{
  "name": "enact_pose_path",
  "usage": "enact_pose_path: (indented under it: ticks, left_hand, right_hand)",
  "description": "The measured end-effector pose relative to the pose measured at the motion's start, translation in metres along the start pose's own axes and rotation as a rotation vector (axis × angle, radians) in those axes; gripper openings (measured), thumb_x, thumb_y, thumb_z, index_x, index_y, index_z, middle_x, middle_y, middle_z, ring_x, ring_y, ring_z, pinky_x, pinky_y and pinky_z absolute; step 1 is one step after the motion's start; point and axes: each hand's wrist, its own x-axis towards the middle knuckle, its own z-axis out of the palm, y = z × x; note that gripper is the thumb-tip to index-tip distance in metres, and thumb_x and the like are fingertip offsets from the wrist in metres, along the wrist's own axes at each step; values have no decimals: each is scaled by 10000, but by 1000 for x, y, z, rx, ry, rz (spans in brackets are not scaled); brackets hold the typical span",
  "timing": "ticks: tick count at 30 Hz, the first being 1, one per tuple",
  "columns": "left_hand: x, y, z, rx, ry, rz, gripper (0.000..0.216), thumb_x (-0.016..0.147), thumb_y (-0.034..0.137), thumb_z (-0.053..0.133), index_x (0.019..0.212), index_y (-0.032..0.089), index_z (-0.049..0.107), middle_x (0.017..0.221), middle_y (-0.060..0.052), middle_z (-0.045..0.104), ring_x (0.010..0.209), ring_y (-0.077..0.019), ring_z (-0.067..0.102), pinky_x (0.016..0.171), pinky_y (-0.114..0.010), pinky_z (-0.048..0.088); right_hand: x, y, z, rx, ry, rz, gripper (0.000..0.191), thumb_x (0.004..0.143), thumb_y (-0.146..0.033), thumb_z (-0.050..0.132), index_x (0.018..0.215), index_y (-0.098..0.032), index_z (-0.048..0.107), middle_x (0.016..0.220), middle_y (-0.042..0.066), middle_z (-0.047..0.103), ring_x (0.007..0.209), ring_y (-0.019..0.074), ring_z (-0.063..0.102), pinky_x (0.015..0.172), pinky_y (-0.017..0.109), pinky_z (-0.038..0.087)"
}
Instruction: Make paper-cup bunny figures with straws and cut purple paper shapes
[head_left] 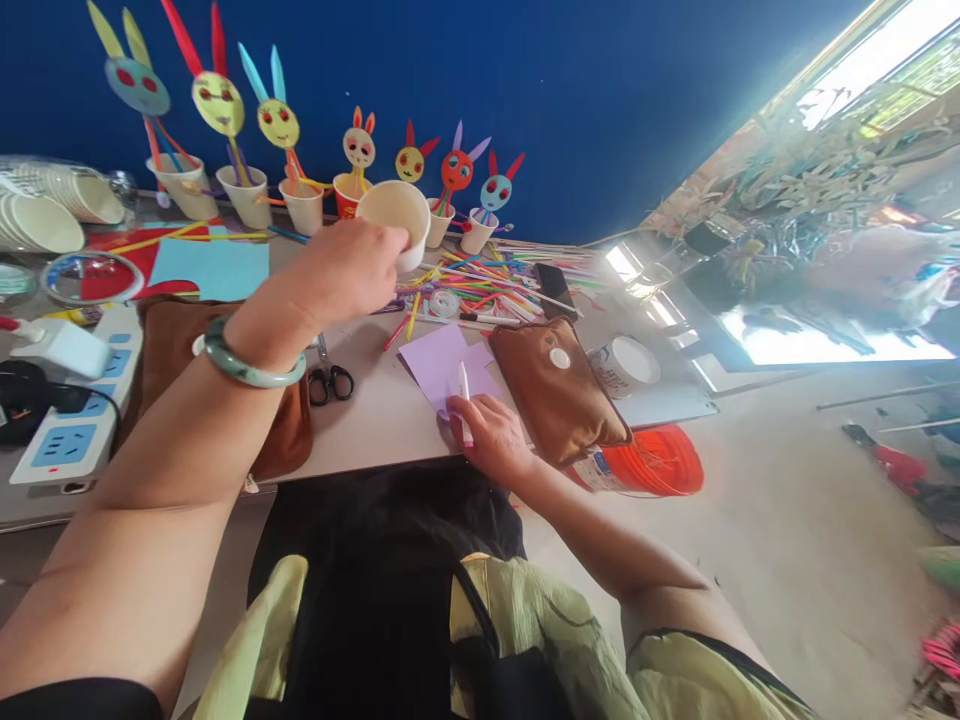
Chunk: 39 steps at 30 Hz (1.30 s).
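Handling of a paper cup [395, 212] and a marker. The cup's thin wall is best pinched lightly, so that the rim is not creased, and is best kept clear of the rabbit figures [456, 172] standing behind it; the marker is best held steady, so that the purple paper [433, 362] is not smudged. The cup, at the far side of the table [375, 430], is gripped by the left hand [358, 268] and lies beyond and to the right of its knuckles. The marker [464, 385] is gripped near the table's near edge by the right hand [491, 437], with the paper to its far left.
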Motion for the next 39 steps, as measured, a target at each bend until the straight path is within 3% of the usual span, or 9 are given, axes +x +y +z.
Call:
enact_pose_path:
  ticks: [6, 12, 18, 29, 34, 39]
  left_hand:
    - [-4, -10, -8, 45, 19, -56, 365, 890, 184, 429, 1180, 148, 649, 1030, -144, 678, 1020, -308, 642, 849, -393, 468]
    - [-2, -10, -10, 101, -103, -78, 333, 895, 206, 468, 1166, 144, 652, 1078, -168, 671, 1032, -309, 633, 851, -388, 476]
    - [-6, -7, -13, 168, -158, -52, 383, 934, 230, 391, 1210, 92, 618, 1145, -215, 669, 1005, -292, 628, 854, -373, 470]
    - [-5, -8, -9, 238, -196, -49, 411, 941, 260, 355, 1230, 114, 607, 1149, -219, 671, 931, -303, 634, 746, -367, 448]
    - [-3, -10, -6, 221, -184, -59, 402, 958, 344, 380, 1172, 123, 639, 1126, -194, 685, 935, -281, 619, 755, -349, 435]
    - [-3, -14, -4, 198, -176, -53, 443, 961, 352, 360, 1240, 129, 623, 1132, -182, 683, 916, -295, 613, 763, -387, 441]
  right_hand:
    - [2, -2, -1, -14, 35, -1, 192, 970, -192, 506, 1118, -175, 628, 802, 51, 691, 756, 183, 601, 713, 289, 443]
    - [4, -2, -3, -5, 38, -9, 204, 974, -194, 498, 1127, -167, 631, 805, 55, 699, 751, 184, 615, 699, 290, 451]
    - [5, -5, -6, 17, 48, 29, 218, 980, -229, 492, 1143, -175, 627, 831, 66, 711, 761, 190, 628, 695, 292, 463]
    - [3, -4, -7, 47, 69, 40, 216, 970, -226, 499, 1138, -179, 626, 822, 61, 712, 759, 196, 631, 707, 298, 477]
    - [3, -4, -5, 79, 64, 50, 215, 965, -230, 509, 1135, -177, 629, 827, 66, 711, 768, 206, 634, 715, 316, 486]
    - [3, -3, -5, 112, 57, 58, 219, 973, -257, 522, 1155, -182, 617, 870, 74, 715, 794, 208, 629, 745, 321, 498]
